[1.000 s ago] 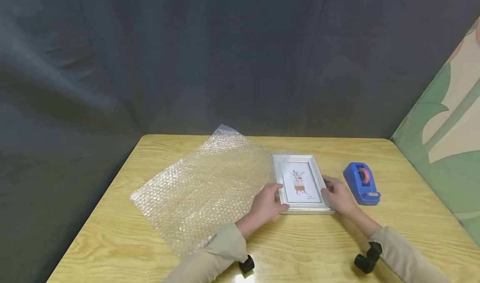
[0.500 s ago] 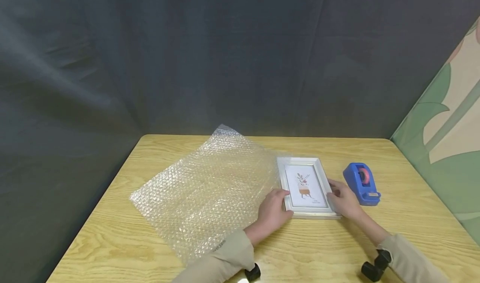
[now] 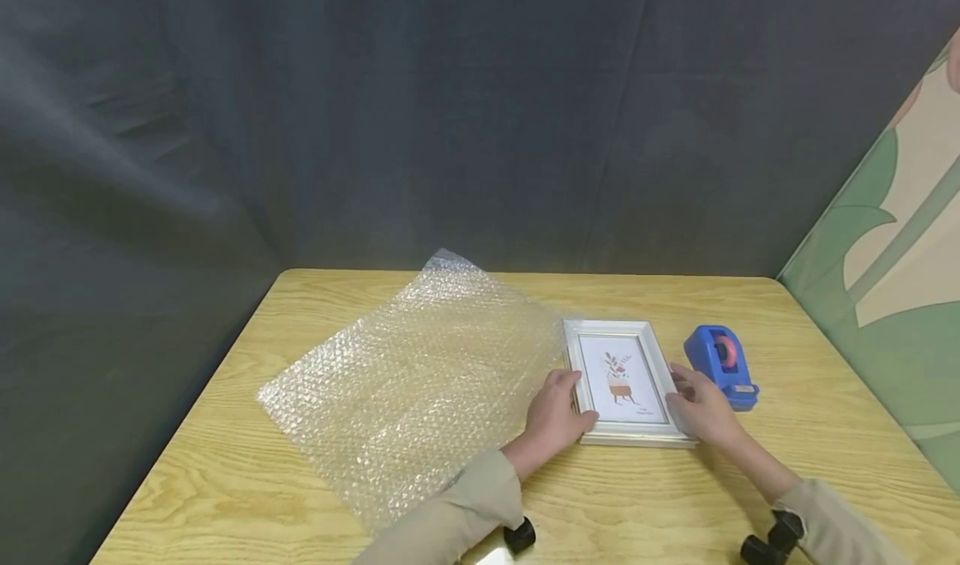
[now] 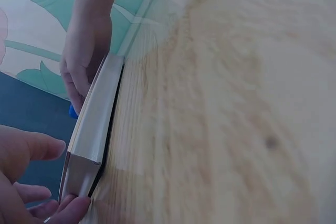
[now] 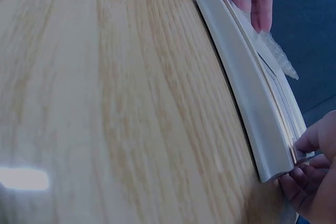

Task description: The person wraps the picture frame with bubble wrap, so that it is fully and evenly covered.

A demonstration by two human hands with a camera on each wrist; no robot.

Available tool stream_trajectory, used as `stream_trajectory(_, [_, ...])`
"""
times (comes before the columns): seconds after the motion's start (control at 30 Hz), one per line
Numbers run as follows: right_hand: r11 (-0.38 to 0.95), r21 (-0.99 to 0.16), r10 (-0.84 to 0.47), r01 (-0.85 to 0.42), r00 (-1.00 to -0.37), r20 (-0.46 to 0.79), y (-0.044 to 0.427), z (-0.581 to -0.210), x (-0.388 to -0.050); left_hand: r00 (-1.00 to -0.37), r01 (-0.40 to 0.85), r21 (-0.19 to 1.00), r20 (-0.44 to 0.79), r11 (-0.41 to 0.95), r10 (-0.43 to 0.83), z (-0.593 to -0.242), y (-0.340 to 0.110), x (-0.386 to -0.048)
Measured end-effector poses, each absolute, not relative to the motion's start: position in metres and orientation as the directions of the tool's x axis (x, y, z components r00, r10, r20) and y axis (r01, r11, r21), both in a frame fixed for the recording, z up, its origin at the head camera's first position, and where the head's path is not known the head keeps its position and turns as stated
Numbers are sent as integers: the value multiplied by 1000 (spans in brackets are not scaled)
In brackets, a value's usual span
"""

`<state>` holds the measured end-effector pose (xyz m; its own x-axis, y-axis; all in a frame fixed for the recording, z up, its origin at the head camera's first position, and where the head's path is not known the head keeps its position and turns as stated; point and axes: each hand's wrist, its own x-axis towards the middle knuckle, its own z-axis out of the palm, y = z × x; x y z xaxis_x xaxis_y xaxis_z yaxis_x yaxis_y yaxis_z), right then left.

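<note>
A white picture frame (image 3: 630, 432) with a plant drawing lies face up on the wooden table. My left hand (image 3: 552, 415) grips its left edge near the lower corner, and my right hand (image 3: 703, 407) grips the right edge. In the left wrist view the left fingers and thumb are around a corner of the frame (image 4: 97, 124). The right wrist view shows the right hand (image 5: 317, 166) pinching the near corner of the frame (image 5: 247, 93). Bubble wrap (image 3: 420, 373) lies flat to the left, its right corner meeting the frame's upper left corner.
A blue tape dispenser (image 3: 723, 367) with a pink roll stands just beyond my right hand. The wooden table (image 3: 225, 465) extends to both sides. Behind it hangs a dark curtain (image 3: 465, 115), and a patterned panel (image 3: 900, 298) borders the right side.
Both hands have moved right and slightly nearer with the picture frame between them. Less of the frame lies by the bubble wrap, which has stayed nearly still.
</note>
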<state>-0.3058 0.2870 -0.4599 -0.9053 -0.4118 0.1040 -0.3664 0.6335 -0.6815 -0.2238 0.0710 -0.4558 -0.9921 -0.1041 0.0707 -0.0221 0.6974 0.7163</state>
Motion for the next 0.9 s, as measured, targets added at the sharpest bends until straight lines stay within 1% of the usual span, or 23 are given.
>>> stream_trajectory(0.23, [656,-661,-414,-364,-906,89,291,-462,-307,-986,-79,721,46,688,-161,-458,74,-229])
stream_trajectory(0.53, [665,-673,-383,-324,-922,65,296,-464,-310,-982,-70,700,75,710,-171,-464,79,-232])
stream_trajectory(0.63, [653,-687,-370,-318,-926,77,296,-464,-309,-980,-78,720,73,689,-186,-464,79,-233])
stream_trajectory(0.77, [616,-724,-361,-311,-928,92,295,-463,-305,-979,-110,757,31,645,-203,-463,80,-233])
stream_trajectory(0.9, [591,-760,-332,-272,-940,78,295,-461,-299,-978,-128,791,-2,599,-206,-461,81,-233])
